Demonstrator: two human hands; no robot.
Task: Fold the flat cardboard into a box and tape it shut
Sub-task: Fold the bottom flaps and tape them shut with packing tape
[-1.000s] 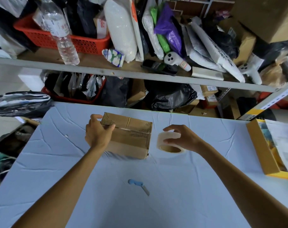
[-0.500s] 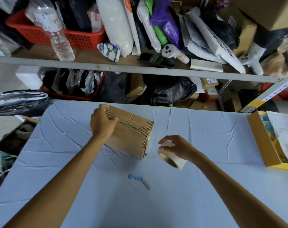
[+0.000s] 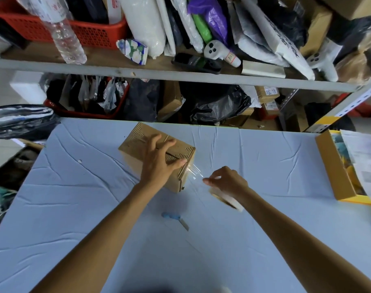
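Observation:
A folded brown cardboard box [image 3: 135, 144] sits on the table, turned at an angle, its top flaps closed along a seam. My left hand [image 3: 159, 161] lies flat on the top with fingers spread, the thumb pressing a strip of clear tape [image 3: 194, 173] onto the box's near right edge. My right hand [image 3: 226, 182] grips the tape roll [image 3: 226, 199] just right of the box, low over the table. The clear strip stretches between roll and box.
A blue-handled cutter [image 3: 175, 218] lies on the light blue tablecloth [image 3: 95, 208] in front of the box. A yellow box of papers [image 3: 332, 168] stands at the right edge. Cluttered shelves [image 3: 180, 77] with a bottle and red baskets run behind the table.
My left hand moved from the box's left side onto its top. The right hand lifted the roll, brought it to the box's right edge and pulled out a strip of tape.

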